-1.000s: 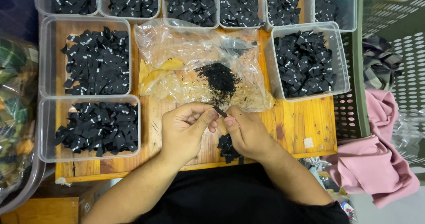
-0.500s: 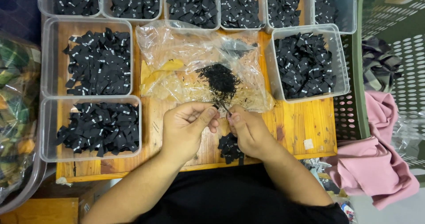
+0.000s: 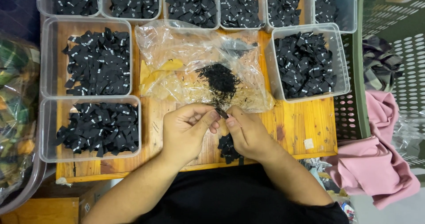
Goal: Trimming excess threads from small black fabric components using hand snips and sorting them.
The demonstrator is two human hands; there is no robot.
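Note:
My left hand point(image 3: 188, 128) and my right hand point(image 3: 248, 133) meet over the wooden board point(image 3: 301, 126), pinching one small black label piece point(image 3: 222, 113) between their fingertips. Just beyond the fingers lies a clear plastic bag point(image 3: 177, 58) spread flat, with a heap of fine black scraps point(image 3: 220, 80) on it. A small pile of black labels point(image 3: 229, 148) sits on the board under my right hand, partly hidden by it.
Clear plastic tubs full of black labels ring the board: two at left point(image 3: 86, 62) point(image 3: 97, 128), one at right point(image 3: 305, 64), a row along the back point(image 3: 190, 2). A green perforated basket point(image 3: 398, 38) and pink cloth point(image 3: 376, 171) lie at right, plaid fabric point(image 3: 15, 117) at left.
Both hands stay in place; the fingertips have shifted slightly on the small black piece.

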